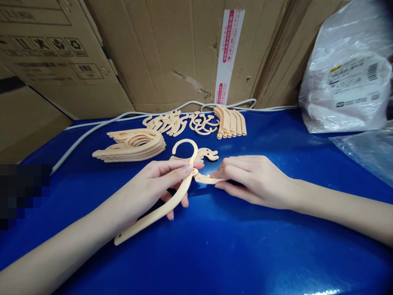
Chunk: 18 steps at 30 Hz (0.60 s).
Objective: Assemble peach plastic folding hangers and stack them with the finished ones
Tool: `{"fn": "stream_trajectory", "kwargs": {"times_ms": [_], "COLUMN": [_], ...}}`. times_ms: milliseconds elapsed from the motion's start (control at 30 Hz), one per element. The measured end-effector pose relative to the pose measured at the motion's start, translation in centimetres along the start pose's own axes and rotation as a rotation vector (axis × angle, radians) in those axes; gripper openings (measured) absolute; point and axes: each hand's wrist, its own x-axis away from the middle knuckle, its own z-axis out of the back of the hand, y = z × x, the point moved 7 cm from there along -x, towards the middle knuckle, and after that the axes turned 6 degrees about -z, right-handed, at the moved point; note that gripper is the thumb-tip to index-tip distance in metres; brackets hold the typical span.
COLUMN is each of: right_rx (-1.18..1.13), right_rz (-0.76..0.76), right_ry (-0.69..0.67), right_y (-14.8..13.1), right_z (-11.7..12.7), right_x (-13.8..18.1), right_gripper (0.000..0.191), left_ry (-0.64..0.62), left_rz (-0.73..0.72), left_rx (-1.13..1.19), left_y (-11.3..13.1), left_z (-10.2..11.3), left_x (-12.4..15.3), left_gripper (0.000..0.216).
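A beige plastic clothes hanger with a curved hook is held above the blue table. My left hand pinches it where the hook meets the arms, its other fingers passing behind the long arm. That arm slants down to the left, with a small hole at its end. My right hand is closed on the hanger's shorter-looking right arm, whose far end is hidden by the fingers. Just behind my left fingers lies a flat beige piece with an animal-like outline, partly covered.
A stack of beige pieces lies at the left on the blue table. Behind are loose small pieces, hooks and curved arms. A white cable runs before cardboard boxes; a plastic bag stands right.
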Motion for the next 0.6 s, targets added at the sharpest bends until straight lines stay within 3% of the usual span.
{"fn": "stream_trajectory", "kwargs": {"times_ms": [600], "right_rx": [0.028], "right_rz": [-0.043], "right_ry": [0.027], "right_y": [0.58], "right_z": [-0.17], "right_x": [0.07], "right_gripper": [0.026], "left_ry": [-0.06], "left_rz": [0.07], "left_rx": [-0.006], "left_y": [0.05], "left_z": [-0.44], "left_x": [0.23], "left_gripper": [0.041]}}
